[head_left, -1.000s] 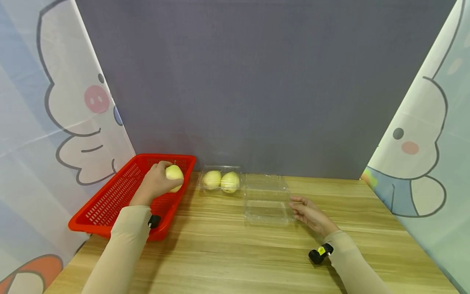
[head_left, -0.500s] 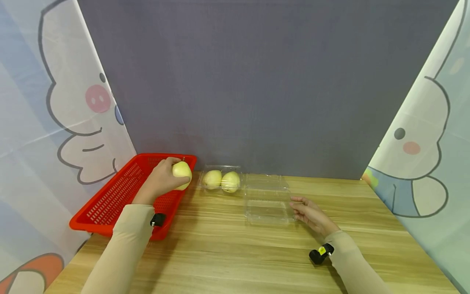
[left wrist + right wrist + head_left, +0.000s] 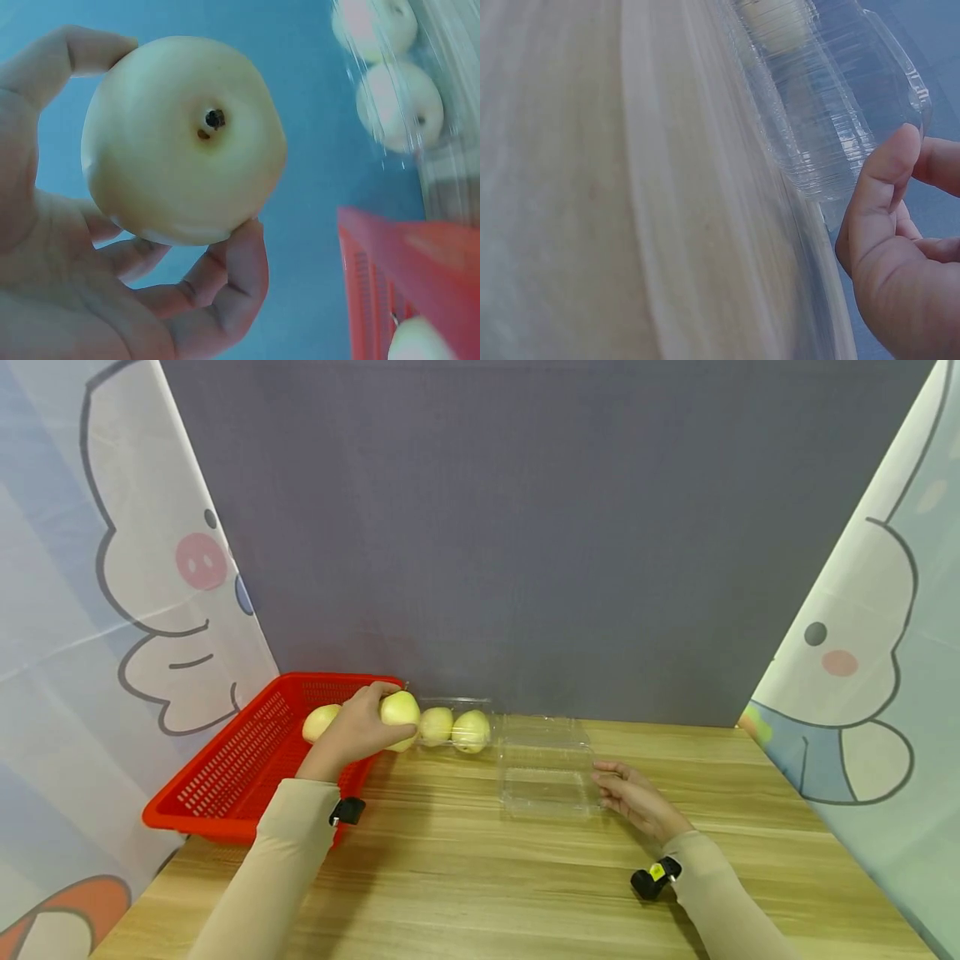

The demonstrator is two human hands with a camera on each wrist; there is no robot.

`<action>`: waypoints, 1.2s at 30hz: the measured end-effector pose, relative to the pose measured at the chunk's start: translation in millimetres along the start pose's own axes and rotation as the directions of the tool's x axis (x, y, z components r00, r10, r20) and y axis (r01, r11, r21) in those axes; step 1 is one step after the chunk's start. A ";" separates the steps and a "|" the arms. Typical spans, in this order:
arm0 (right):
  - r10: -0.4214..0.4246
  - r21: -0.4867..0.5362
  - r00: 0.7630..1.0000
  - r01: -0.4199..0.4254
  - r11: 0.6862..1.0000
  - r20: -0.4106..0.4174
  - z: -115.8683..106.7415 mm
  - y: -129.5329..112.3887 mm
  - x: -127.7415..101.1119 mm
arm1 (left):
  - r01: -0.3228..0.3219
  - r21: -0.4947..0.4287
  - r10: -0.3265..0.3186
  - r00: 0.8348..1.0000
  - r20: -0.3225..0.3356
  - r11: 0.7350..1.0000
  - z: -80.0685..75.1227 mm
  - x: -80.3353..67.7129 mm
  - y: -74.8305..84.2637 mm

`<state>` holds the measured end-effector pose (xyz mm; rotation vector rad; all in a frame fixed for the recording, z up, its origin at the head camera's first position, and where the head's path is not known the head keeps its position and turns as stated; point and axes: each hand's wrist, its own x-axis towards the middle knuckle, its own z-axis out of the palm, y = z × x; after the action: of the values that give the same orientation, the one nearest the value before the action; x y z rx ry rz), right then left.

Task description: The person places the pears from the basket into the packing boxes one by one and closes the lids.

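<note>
My left hand grips a pale yellow pear above the right rim of the red basket. In the left wrist view, thumb and fingers curl round the pear, its dark blossom end facing the camera. Another pear lies in the basket, partly behind my left hand. My right hand is at the right edge of an open, clear plastic clamshell box. In the right wrist view, thumb and forefinger pinch the rim of the box.
A second clear plastic box stands at the back, between basket and open box, with two pears in it. All stand on a wood-grain table. A grey panel rises behind, with printed cloths at both sides.
My left hand has moved right with the pear, from over the basket to past its right rim, uncovering another pear in the basket. My right hand and the open box stay put.
</note>
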<state>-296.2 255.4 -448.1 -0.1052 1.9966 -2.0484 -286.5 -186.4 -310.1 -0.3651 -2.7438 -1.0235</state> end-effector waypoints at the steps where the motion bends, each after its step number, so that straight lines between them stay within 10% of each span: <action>1: 0.000 0.000 1.000 0.000 1.000 -0.002 0.0 -0.2 -0.2 | -0.001 -0.003 0.001 1.000 0.002 1.000 2.0 0.3 2.6; 36: -0.017 0.030 1.000 0.017 0.999 -0.002 -0.7 5.9 1.4 | -0.073 -0.220 0.092 0.993 0.078 0.973 96.9 18.0 47.0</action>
<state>-296.8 255.6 -454.2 -0.1145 1.9713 -2.0886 -298.6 -84.9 -348.5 -0.5653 -2.6717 -1.3178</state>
